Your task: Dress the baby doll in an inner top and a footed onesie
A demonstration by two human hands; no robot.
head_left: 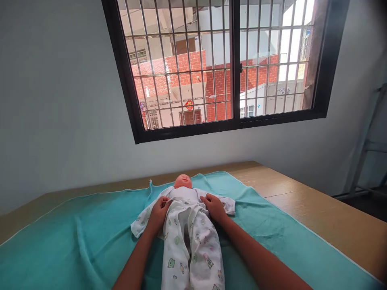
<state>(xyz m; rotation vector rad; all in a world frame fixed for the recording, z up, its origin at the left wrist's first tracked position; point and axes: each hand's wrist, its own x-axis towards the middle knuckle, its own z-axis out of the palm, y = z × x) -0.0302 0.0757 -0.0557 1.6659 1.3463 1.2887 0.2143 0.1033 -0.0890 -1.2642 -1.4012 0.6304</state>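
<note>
A baby doll lies on its back with its head toward the wall. It wears a white top whose printed sleeves stretch out to both sides. White baby trousers with small animal prints lie over its lower body, their legs toward me. My left hand is closed at the left side of the waistband, fingers pinching the cloth. At the right side of the waistband, my right hand is closed on the trousers too. The doll's own legs are hidden by the cloth.
A turquoise blanket with some creases spreads under the doll on a wooden table. Behind stands a grey wall with a barred, dark-framed window. A metal rack is at the far right.
</note>
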